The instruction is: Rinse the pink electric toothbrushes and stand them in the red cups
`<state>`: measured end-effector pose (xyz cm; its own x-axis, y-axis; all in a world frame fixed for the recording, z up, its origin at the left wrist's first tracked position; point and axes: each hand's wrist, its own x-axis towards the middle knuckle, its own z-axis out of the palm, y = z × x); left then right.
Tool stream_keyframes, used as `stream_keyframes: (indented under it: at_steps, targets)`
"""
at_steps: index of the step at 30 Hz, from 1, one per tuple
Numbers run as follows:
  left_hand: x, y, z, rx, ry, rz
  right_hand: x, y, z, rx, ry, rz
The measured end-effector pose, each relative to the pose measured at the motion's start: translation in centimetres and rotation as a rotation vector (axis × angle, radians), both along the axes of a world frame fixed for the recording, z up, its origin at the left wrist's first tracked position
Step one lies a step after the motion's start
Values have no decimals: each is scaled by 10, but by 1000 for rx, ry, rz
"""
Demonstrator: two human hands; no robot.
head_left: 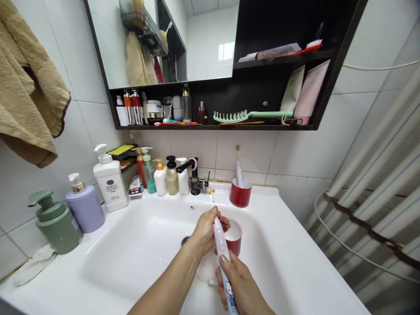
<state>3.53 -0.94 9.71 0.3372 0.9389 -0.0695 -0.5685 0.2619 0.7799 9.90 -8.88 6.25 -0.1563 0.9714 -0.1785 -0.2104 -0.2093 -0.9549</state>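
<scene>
A pale pink and blue electric toothbrush (220, 238) points up and away over the white sink (141, 236). My right hand (239, 278) is wrapped round its lower handle, which bears a cartoon print. Near the neck, my left hand (207, 227) closes on the upper part of the same toothbrush. Its small head, with a yellowish part, lies just in front of the black faucet (194, 177). Beside my hands, partly hidden by them, a red cup (236, 240) is in the sink. Something clear and whitish shows below my left hand, too covered to make out.
Another red cup (240, 194) holding a pink toothbrush stands on the back right rim. Pump bottles (110, 183) line the back and left rim. A dark shelf (203, 127) with a mirror overhangs the sink; a towel (28, 87) hangs left, pipes (370, 192) run right.
</scene>
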Motion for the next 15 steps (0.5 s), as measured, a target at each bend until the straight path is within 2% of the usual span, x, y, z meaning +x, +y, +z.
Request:
stream_keyframes:
  at_steps: [7,10,13,15]
  targets:
    - [-2,-2,4,49,-3,-44,0,2,-4,119,-108,-50]
    - [-1,-3,5,50,-3,-45,-2,0,-4,70,-51,-6]
    - [0,-4,8,30,24,-22,-2,-1,3,20,-4,15]
    - [-1,-4,10,28,66,50,2,4,13,61,-33,-38]
